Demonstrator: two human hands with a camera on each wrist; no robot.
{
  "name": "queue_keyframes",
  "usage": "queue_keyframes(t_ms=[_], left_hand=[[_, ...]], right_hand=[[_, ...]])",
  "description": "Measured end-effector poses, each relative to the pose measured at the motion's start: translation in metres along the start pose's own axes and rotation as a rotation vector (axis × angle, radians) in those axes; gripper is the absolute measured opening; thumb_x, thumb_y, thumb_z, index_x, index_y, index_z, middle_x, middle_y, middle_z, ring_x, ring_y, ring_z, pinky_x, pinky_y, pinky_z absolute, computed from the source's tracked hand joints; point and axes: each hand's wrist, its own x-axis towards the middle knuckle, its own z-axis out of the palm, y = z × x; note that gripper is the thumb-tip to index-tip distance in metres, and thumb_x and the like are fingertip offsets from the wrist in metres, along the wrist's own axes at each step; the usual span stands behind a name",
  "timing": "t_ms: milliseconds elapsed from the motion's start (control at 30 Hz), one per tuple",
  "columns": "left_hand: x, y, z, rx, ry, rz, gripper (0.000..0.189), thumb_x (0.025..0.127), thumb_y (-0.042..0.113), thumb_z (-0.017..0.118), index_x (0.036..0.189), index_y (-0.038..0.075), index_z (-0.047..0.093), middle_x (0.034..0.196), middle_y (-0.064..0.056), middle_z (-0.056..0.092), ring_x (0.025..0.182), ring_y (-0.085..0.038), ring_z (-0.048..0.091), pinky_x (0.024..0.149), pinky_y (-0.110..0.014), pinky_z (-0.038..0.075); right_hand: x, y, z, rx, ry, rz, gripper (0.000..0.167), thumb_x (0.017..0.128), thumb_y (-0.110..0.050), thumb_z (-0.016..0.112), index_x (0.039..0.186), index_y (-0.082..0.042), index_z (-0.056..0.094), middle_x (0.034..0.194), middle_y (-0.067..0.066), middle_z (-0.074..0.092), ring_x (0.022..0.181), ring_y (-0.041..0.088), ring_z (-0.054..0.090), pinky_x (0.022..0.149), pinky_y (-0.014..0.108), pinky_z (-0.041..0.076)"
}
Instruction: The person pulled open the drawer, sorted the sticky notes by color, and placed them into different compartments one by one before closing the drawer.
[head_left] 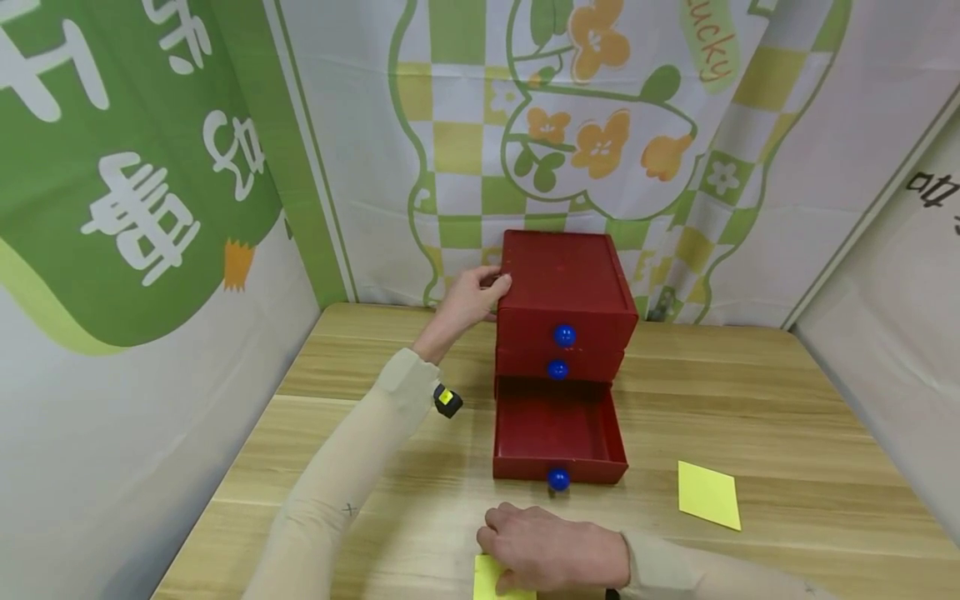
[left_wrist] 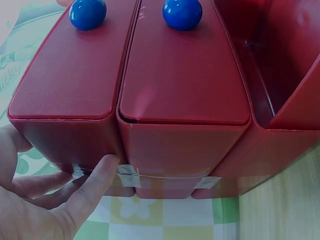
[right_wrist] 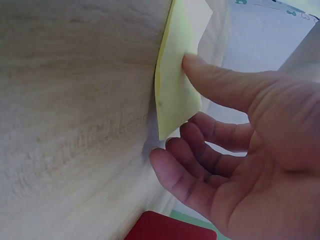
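Note:
A red drawer cabinet (head_left: 562, 275) with blue knobs stands on the table, its bottom drawer (head_left: 551, 429) pulled out and holding nothing visible. My left hand (head_left: 468, 296) rests against the cabinet's left side near the top; in the left wrist view its index finger (left_wrist: 97, 182) lies extended along that side. Near the front edge, my right hand (head_left: 551, 546) holds a yellow sticky note (head_left: 489, 577). In the right wrist view the thumb lies on the face of the note (right_wrist: 177, 85), and the curled fingers are at its edge, their tips partly hidden.
Another yellow sticky note (head_left: 708, 494) lies flat on the wooden table (head_left: 750, 400), right of the drawer. Printed cloth walls (head_left: 352, 167) enclose the table at the back and both sides. The open drawer juts out toward my right hand.

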Motion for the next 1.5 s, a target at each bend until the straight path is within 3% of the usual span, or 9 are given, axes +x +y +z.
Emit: queue_keyframes(t_ms=[267,533,733,933,1167,1500], left_hand=[[0.0,-0.001,0.0,-0.01,-0.002,-0.004,0.058,0.101,0.038,0.053,0.149,0.009,0.041,0.141,-0.011,0.055,0.123,-0.025,0.057,0.078,-0.035,0.062],[0.0,-0.001,0.0,-0.002,0.0,0.004,0.058,0.101,0.039,0.053,0.15,0.01,0.04,0.141,-0.011,0.054,0.124,-0.026,0.057,0.077,-0.034,0.062],[-0.001,0.0,0.0,0.012,-0.001,0.003,0.058,0.101,0.04,0.052,0.15,0.011,0.04,0.142,-0.011,0.054,0.124,-0.025,0.057,0.077,-0.033,0.062],[-0.001,0.0,0.0,0.009,0.003,0.005,0.058,0.101,0.039,0.052,0.149,0.01,0.041,0.142,-0.011,0.054,0.123,-0.025,0.057,0.077,-0.034,0.062],[-0.001,-0.001,0.001,0.014,0.003,0.007,0.057,0.101,0.04,0.053,0.149,0.011,0.041,0.141,-0.011,0.054,0.123,-0.025,0.057,0.077,-0.033,0.062],[-0.001,-0.001,0.001,0.014,0.006,0.002,0.058,0.101,0.041,0.053,0.149,0.012,0.041,0.141,-0.011,0.055,0.122,-0.025,0.058,0.078,-0.034,0.061]], right_hand=[[-0.002,0.004,-0.004,-0.043,0.059,-0.074,0.012,0.095,-0.028,0.066,0.103,-0.022,0.06,0.086,-0.013,0.053,0.077,0.0,0.044,0.06,0.009,0.036],[-0.014,0.014,-0.029,0.101,0.074,-0.133,0.004,0.094,-0.02,0.068,0.096,-0.022,0.066,0.083,-0.015,0.057,0.073,-0.005,0.048,0.063,0.005,0.039],[-0.027,0.022,-0.054,0.208,0.101,-0.12,0.007,0.095,-0.017,0.066,0.093,-0.023,0.067,0.081,-0.016,0.057,0.07,-0.005,0.047,0.064,0.005,0.042],[-0.032,0.03,-0.072,0.195,0.165,-0.093,0.011,0.095,-0.019,0.066,0.086,-0.023,0.064,0.078,-0.014,0.052,0.07,-0.002,0.045,0.063,0.008,0.041],[-0.034,0.048,-0.088,0.239,0.233,-0.066,0.005,0.095,-0.019,0.066,0.09,-0.02,0.068,0.084,-0.013,0.057,0.073,-0.001,0.048,0.068,0.01,0.045],[-0.048,0.069,-0.11,0.106,0.435,-0.035,0.004,0.093,-0.013,0.068,0.089,-0.013,0.067,0.083,-0.007,0.057,0.074,0.004,0.051,0.068,0.013,0.05]])
